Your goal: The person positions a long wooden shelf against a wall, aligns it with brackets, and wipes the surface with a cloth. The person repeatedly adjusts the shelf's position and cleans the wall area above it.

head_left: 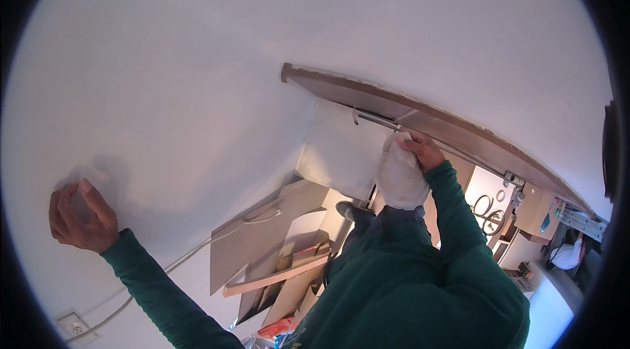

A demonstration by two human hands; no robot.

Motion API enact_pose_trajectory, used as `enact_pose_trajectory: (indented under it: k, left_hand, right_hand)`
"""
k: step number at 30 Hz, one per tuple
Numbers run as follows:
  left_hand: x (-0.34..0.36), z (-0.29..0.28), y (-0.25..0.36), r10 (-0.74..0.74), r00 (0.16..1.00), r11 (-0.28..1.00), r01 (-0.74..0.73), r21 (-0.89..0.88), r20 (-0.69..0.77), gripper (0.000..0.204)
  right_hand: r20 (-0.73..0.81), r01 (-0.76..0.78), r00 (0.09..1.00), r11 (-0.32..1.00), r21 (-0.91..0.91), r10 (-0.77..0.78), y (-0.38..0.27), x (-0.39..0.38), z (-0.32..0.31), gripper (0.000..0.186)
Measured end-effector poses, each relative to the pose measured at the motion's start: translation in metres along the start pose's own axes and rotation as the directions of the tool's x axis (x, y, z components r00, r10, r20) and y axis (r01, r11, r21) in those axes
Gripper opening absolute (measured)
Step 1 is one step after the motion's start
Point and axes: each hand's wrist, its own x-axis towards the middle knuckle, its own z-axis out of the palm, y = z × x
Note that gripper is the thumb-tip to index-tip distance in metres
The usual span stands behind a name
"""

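My right hand (424,151) is closed around the upper edge of a whitish, wrinkled cloth (401,175). The cloth hangs below my fingers in a rounded, pouch-like shape, just under a brown ledge (394,95); whether anything is inside it I cannot tell. Out to the left, my left hand (83,216) is raised close to the white wall (164,100). Its fingers are loosely curled with a gap to the thumb, and nothing shows in them. Whether it touches the wall is not clear.
Under the ledge runs a metal rail (377,119) with a hook. Sheets of board and wood (262,244) lean below the left wall. A pale cable (190,256) runs down past a wall socket (77,326). At lower right is a ladder-like metal piece (581,223).
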Motion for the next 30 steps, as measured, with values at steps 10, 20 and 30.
enact_pose_trajectory:
  k: [10,20,30]
  left_hand:
    - [0.009,-0.007,0.006,-0.047,0.998,0.998,0.048,-0.026,0.034,0.020]
    - [0.000,-0.002,-0.001,-0.070,0.998,0.997,0.070,-0.011,-0.007,0.019]
    - [-0.006,0.000,-0.001,-0.049,0.999,0.998,0.047,0.050,0.020,0.024]
  right_hand:
    - [-0.169,0.339,0.940,0.868,0.363,-0.297,-0.042,-0.044,0.029,0.047]
    - [-0.422,-0.302,0.548,0.300,-0.905,-0.722,-0.033,0.000,0.038,0.033]
    - [-0.560,-0.533,0.605,0.235,-0.813,-0.566,-0.028,0.113,0.055,0.038]
